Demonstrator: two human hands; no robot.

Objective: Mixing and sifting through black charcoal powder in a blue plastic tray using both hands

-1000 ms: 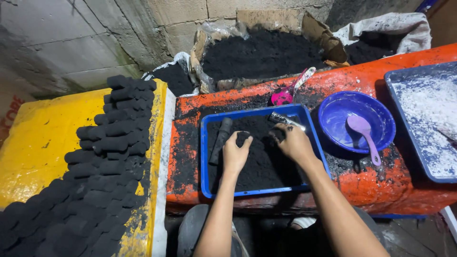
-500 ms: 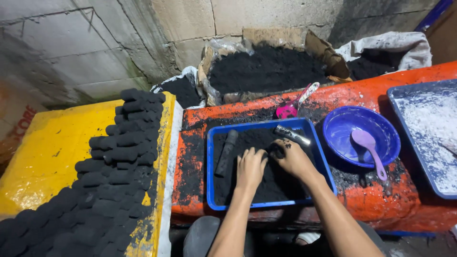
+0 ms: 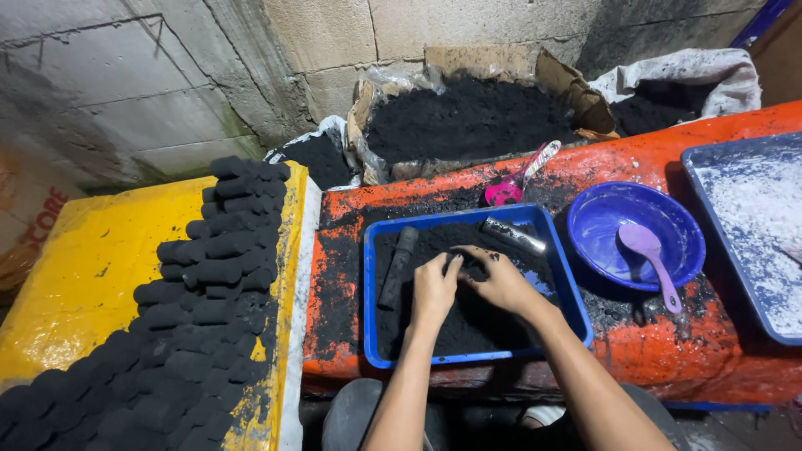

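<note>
Both the left hand (image 3: 434, 288) and right hand (image 3: 499, 280) are clenching black powder (image 3: 468, 321) in the blue tray (image 3: 468, 359); loose squeezing is risking spillage over its rim.

Grey block wall (image 3: 209, 75), orange bench (image 3: 668, 159)

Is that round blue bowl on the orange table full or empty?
Nearly empty: the blue bowl holds only a purple spoon leaning against its bare inner wall; no black powder is heaped inside.

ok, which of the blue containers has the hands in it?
The blue rectangular tray of black powder, left of the round blue bowl; both hands, left hand and right hand, rest in it.
</note>
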